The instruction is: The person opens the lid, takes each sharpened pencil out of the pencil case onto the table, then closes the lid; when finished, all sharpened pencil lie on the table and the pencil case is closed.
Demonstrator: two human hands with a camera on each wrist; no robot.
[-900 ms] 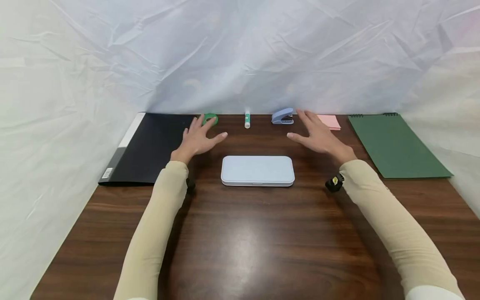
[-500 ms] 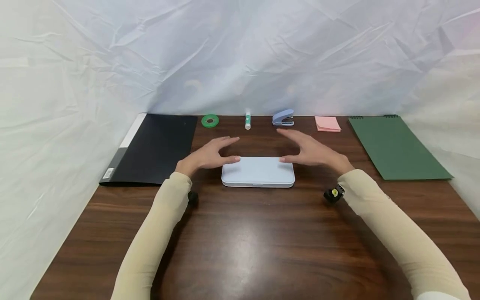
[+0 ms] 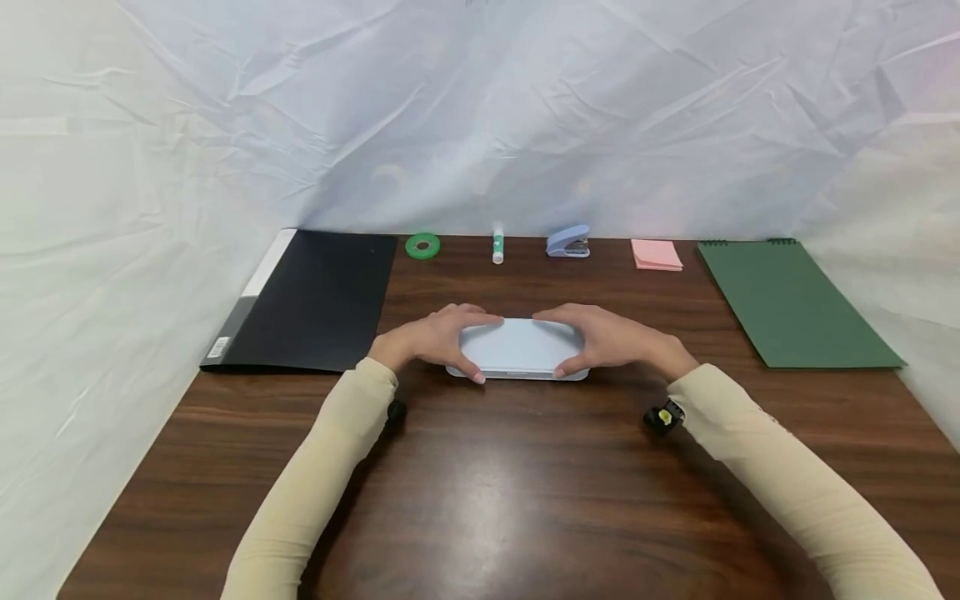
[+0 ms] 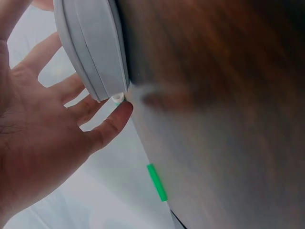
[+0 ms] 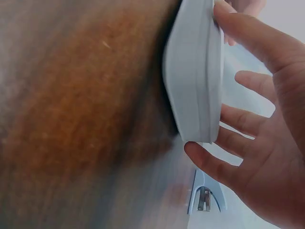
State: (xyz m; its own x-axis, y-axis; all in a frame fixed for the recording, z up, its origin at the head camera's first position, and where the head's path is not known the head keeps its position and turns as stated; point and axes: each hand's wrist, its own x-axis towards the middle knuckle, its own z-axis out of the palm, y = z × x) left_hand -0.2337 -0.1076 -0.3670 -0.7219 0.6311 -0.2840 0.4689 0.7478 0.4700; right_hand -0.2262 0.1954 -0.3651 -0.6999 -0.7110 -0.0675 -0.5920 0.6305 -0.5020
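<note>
A flat white pencil case lies in the middle of the table, its long side facing me. My left hand grips its left end, the thumb at the front edge and the fingers over the far side. At the right end my right hand holds it likewise, thumb at the front. In the left wrist view the case's grey-looking end stands against the spread fingers. The right wrist view has the other end between thumb and fingers. The case looks closed.
Along the back lie a black folder, green tape roll, glue stick, blue stapler and pink sticky notes. A green spiral pad lies at the right. White sheeting stands behind the table.
Both hands have come back from near the tape and stapler, drawn inward, and taken hold of the pencil case's two ends. The case has stayed about where it was.
</note>
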